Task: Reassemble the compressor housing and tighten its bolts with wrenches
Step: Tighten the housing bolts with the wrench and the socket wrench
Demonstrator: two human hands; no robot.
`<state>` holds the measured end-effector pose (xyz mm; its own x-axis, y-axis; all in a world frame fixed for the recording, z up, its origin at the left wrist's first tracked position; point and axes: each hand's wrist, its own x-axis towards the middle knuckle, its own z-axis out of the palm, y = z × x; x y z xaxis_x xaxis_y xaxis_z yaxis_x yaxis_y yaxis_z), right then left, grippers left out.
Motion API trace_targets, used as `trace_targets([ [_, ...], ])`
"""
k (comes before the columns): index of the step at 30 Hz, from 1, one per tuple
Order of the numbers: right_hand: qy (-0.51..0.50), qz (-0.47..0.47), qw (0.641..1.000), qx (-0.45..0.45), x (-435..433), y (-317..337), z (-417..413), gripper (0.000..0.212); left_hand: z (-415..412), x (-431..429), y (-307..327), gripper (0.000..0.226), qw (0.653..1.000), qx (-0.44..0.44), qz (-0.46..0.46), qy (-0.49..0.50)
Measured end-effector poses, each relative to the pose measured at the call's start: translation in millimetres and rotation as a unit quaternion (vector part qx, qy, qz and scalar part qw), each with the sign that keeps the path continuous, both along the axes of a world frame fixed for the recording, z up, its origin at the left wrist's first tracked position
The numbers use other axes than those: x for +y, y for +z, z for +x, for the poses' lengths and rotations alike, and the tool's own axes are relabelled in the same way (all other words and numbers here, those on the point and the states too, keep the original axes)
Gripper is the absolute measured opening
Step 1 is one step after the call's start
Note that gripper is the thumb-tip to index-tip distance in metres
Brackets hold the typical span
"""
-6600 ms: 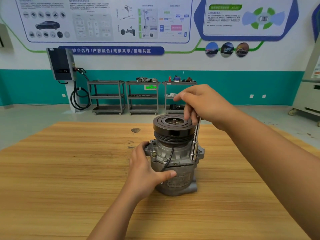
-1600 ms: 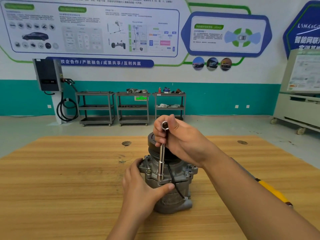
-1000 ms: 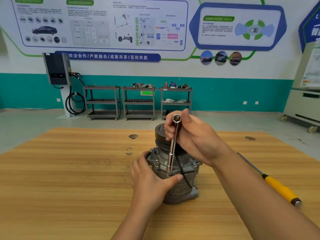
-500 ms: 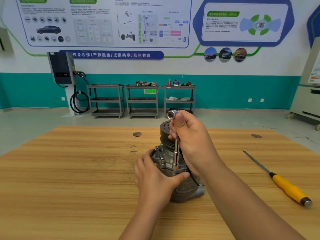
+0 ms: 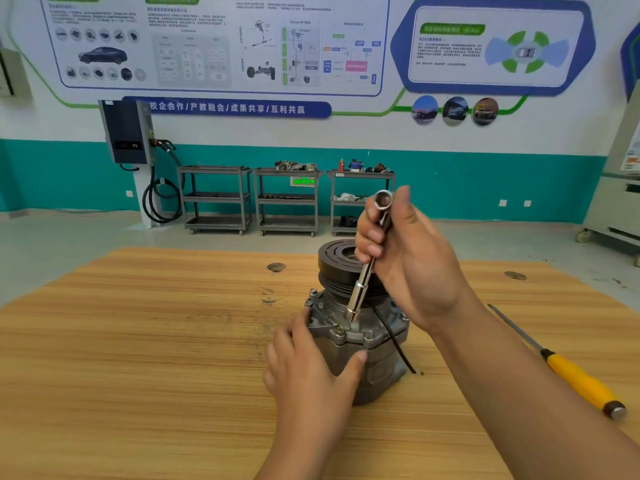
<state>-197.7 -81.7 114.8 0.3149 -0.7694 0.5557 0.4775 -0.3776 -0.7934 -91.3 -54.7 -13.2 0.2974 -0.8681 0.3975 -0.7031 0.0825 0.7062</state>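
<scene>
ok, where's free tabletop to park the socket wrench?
Table bare from its left edge to the left hand. Right side: only a strip between right forearm and screwdriver. Crowded at the compressor, with right hand and socket wrench over it.

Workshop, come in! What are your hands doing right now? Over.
Left hand grips the compressor, steadying it. Right hand holds the socket wrench, tilted, tip at a front bolt. Nothing in the way; screwdriver lies aside on the table.
</scene>
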Motion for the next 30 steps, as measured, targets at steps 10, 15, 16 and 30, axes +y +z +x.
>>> trace_targets([
  [10, -0.078, -0.014, 0.994, 0.080, -2.9, -16.8, -2.7, 0.028, -8.2, 26.0, 3.1, 0.054, 0.998, -0.037, -0.033, 0.032],
  [15, -0.178, -0.069, 0.969, 0.160, 1.2, -10.5, -10.1, 0.027, -9.7, 33.3, 5.6, 0.054, 0.999, -0.044, -0.025, 0.006],
  [16, -0.204, -0.072, 0.963, 0.162, 1.4, -8.1, -10.6, 0.031, -10.4, 35.0, 5.4, 0.054, 0.999, -0.043, -0.029, -0.002],
  [30, -0.249, 0.093, 0.950, 0.162, -5.9, 14.4, 4.3, 0.025, 17.2, 20.9, -3.4, 0.081, 0.982, 0.128, -0.099, -0.094],
])
